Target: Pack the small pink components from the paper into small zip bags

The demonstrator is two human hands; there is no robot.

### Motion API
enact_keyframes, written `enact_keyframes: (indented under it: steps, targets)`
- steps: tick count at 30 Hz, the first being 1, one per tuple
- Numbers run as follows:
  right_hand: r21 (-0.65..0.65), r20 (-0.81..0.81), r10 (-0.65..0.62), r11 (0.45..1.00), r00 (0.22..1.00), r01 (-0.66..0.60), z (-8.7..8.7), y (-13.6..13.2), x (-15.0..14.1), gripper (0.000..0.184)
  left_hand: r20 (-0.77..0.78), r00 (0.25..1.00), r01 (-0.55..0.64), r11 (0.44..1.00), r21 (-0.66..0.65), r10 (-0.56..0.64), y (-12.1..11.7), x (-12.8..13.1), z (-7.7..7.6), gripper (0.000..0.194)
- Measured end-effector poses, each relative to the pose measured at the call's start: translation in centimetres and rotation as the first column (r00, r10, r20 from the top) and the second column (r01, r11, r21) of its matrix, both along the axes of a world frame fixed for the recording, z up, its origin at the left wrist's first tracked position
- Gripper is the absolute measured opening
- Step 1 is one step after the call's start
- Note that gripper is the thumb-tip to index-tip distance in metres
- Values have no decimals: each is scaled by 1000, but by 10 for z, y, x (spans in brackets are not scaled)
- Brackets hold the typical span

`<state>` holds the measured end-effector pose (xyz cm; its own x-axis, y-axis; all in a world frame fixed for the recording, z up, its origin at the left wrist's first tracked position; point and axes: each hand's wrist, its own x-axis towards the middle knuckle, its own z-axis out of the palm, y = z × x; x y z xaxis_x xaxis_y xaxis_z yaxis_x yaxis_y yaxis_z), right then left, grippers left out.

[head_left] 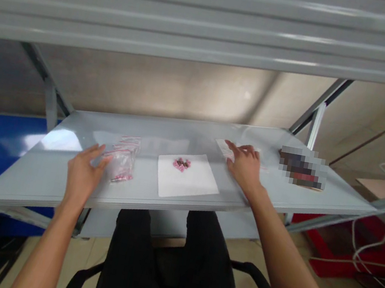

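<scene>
My left hand [83, 172] is at the left of the shelf, its thumb and fingers apart. Its fingertips are at the edge of some clear zip bags [125, 159] with red seal lines; whether they touch is hard to tell. Pink pieces [123, 178] show at the near end of these bags. On the right, my right hand [246, 168] reaches over a flat white and clear packet [222, 145], fingers spread and partly covering it. Between the hands lies a white square sheet [189, 183] bearing a small cluster of pink and dark brown beads [182, 164].
A blurred-out dark object [302, 168] lies at the right end of the grey shelf [164, 134]. An upper metal shelf [213, 23] hangs low overhead, with slanted supports [56, 90] at both sides. White cables [359, 253] and a red item [333, 253] are at the lower right.
</scene>
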<state>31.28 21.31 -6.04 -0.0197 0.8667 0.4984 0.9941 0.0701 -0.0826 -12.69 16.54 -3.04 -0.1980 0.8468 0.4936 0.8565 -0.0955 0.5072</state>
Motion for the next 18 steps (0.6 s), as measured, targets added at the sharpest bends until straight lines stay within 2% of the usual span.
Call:
enact_keyframes:
  steps: [2,3,6,8,10,12,14,16,18]
  targets:
    - [-24,17,15,1000,1000,-15,-8,9,1,50,-155,988,8,998,66,3,-8,8,-11,49]
    - [-19,7,29,999,1000,-28,-11,11,0,47,-202,979,50,996,72,-34,-13,13,-17,52]
    - [68,-51,48,997,998,-44,-13,13,-2,33,-257,941,222,975,-28,-222,-23,27,-36,57]
    - [155,-113,84,986,990,-66,-6,9,-6,27,-263,935,236,971,-40,-238,-26,34,-39,58]
    - [247,-211,189,960,959,-135,8,-2,-14,24,-278,945,194,979,60,-171,-31,45,-31,57]
    - [329,-343,359,912,868,-247,25,-23,-30,21,-287,947,213,953,217,-146,-40,61,-16,57]
    - [330,-456,545,837,703,-435,41,-50,-54,17,-284,914,368,887,278,-290,-52,83,1,57]
    - [276,-520,682,704,514,-655,53,-78,-81,16,-248,861,500,831,245,-445,-65,106,12,60]
    - [252,-548,741,588,387,-769,57,-98,-104,18,-163,836,549,802,235,-524,-73,124,14,47]
